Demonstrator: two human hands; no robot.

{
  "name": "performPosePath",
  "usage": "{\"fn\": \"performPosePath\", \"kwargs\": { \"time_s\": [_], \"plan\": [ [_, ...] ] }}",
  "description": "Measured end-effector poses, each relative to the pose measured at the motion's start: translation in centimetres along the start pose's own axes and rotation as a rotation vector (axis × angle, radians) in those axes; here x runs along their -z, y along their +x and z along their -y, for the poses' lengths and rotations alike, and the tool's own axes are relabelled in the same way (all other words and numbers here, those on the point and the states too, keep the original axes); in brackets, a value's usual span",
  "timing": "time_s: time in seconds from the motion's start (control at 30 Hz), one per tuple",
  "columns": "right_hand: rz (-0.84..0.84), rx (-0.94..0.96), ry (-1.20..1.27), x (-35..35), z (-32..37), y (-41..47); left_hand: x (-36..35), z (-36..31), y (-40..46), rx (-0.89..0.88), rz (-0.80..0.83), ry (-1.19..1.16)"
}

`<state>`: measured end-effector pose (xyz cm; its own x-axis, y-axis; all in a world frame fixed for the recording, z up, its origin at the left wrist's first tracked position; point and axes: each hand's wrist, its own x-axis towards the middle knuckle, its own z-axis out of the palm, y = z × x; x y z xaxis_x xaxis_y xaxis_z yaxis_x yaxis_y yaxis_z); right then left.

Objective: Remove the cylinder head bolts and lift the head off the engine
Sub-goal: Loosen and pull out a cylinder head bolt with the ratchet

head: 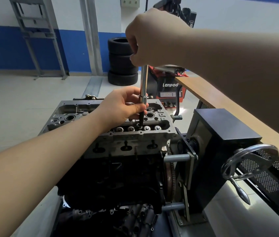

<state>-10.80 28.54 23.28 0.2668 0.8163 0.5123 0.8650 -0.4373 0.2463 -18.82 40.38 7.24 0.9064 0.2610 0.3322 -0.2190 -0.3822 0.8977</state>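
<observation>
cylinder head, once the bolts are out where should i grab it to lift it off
Probably by the two short ends of the cylinder head, one hand per end, coming in from the sides and lifting straight up. It lies long and flat on the engine block, its top is an open, cluttered cavity, and the extension bar stands in it.

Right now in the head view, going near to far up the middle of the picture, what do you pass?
Loose engine parts at the bottom → dark engine block → cylinder head → left hand steadying the socket extension → stacked tyres.
</observation>
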Motion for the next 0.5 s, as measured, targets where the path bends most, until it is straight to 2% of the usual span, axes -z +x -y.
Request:
{"fn": "performPosePath", "kwargs": {
  "time_s": [0.13, 0.5],
  "plan": [
    [-0.013, -0.015, 0.012, -0.3, -0.03, 0.14, 0.56, -0.11, 0.09, -0.01, -0.002, 0.078],
    [0.041, -0.022, 0.025, -0.08, -0.16, 0.25, 0.14, -0.18, 0.41, 0.007, -0.005, 0.047]
  ]
}}
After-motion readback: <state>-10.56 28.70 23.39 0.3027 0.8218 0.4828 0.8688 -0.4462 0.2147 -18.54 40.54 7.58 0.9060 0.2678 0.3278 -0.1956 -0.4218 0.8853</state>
